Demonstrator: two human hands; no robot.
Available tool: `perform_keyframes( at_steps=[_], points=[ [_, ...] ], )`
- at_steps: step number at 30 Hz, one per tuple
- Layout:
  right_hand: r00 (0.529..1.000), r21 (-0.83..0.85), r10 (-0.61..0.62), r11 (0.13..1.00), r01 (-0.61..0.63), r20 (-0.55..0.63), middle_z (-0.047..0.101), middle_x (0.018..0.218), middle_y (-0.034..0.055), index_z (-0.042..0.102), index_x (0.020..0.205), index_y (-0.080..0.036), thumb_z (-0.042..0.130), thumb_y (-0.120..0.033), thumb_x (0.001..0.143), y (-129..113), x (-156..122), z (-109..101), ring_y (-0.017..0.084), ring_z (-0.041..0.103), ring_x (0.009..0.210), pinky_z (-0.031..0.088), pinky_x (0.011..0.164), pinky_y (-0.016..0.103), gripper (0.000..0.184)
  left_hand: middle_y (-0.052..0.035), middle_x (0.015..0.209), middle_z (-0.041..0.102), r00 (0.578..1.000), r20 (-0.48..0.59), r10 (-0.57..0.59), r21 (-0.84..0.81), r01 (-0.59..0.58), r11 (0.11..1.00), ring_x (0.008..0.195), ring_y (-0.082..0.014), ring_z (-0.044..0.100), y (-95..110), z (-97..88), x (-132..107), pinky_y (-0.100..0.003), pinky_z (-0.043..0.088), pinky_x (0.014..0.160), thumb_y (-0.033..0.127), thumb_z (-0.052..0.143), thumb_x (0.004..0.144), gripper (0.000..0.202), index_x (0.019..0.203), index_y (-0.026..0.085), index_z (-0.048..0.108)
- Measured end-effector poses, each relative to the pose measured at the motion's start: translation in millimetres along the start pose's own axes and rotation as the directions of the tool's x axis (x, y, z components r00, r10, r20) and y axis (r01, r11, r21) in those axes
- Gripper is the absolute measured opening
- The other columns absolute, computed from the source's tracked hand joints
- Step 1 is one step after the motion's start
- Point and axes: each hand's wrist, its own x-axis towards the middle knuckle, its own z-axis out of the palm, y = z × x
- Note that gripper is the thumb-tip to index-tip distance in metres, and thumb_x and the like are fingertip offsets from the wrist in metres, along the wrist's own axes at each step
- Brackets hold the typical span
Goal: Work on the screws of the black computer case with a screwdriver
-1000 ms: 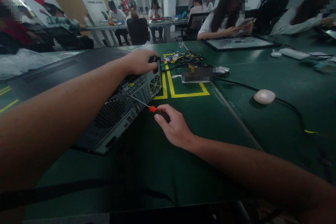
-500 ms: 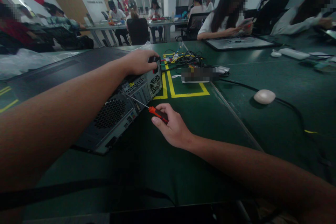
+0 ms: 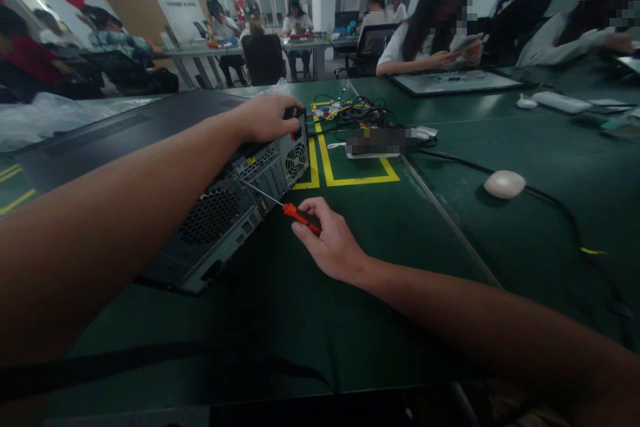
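Observation:
A black and grey desktop computer case [image 3: 215, 267] lies on the green table, its rear panel with vents and ports turned toward me. My left hand [image 3: 270, 119] rests on the case's far upper rear edge, fingers curled over it; the fingertips are partly hidden beside a small black and red part. In my right hand [image 3: 327, 240] is a red and black screwdriver [image 3: 295, 212], held by its handle between thumb and fingers. Its thin shaft slants up to the left, and the tip meets the rear panel near the slot covers, below my left forearm.
Beyond the case lies a tangle of cables [image 3: 363, 110] next to a blurred dark object [image 3: 375, 143]. A white mouse [image 3: 504, 184] sits on the right, near a black cable. Clear plastic wrap [image 3: 75, 113] is at the left. Across the table, people sit by a flat panel [image 3: 455, 83].
My right thumb has shifted slightly along the screwdriver handle. My left hand, the case and the screwdriver's shaft stay where they were.

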Motion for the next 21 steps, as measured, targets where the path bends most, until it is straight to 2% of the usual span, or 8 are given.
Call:
perform_keyframes(
  at_steps=[11, 16, 21],
  points=[
    [1.000, -0.044, 0.008, 0.999, -0.008, 0.007, 0.064, 0.097, 0.0030, 0.061, 0.112, -0.020, 0.056, -0.033, 0.105, -1.7, -0.5, -1.5, 0.018, 0.058, 0.082, 0.044, 0.075, 0.033, 0.016, -0.0092, 0.135, 0.071, 1.000, 0.007, 0.014, 0.021, -0.014, 1.000, 0.127, -0.0327, 0.063, -3.1, 0.6, 1.2, -0.041, 0.045, 0.112, 0.047, 0.054, 0.091, 0.065, 0.152, 0.024, 0.062],
    [0.999, -0.058, -0.034, 0.998, 0.035, 0.008, 0.065, 0.099, 0.0046, 0.064, 0.113, -0.019, 0.052, -0.032, 0.108, -0.1, 1.1, -1.5, 0.019, 0.060, 0.087, 0.045, 0.077, 0.033, 0.019, -0.0099, 0.135, 0.071, 1.000, 0.012, 0.017, 0.023, -0.017, 1.000, 0.129, -0.0338, 0.062, -3.3, 0.6, 1.9, -0.043, 0.045, 0.113, 0.047, 0.055, 0.090, 0.066, 0.152, 0.024, 0.062],
    [0.998, -0.032, -0.061, 0.998, 0.062, 0.025, 0.063, 0.090, 0.0031, 0.063, 0.105, -0.019, 0.045, -0.033, 0.111, 2.2, 2.1, -1.2, 0.019, 0.059, 0.081, 0.043, 0.076, 0.034, 0.024, -0.0115, 0.133, 0.071, 1.000, 0.013, 0.014, -0.001, -0.014, 1.000, 0.128, -0.0341, 0.062, -2.7, 0.3, 1.3, -0.044, 0.045, 0.112, 0.045, 0.056, 0.089, 0.066, 0.151, 0.023, 0.063]
  ],
)
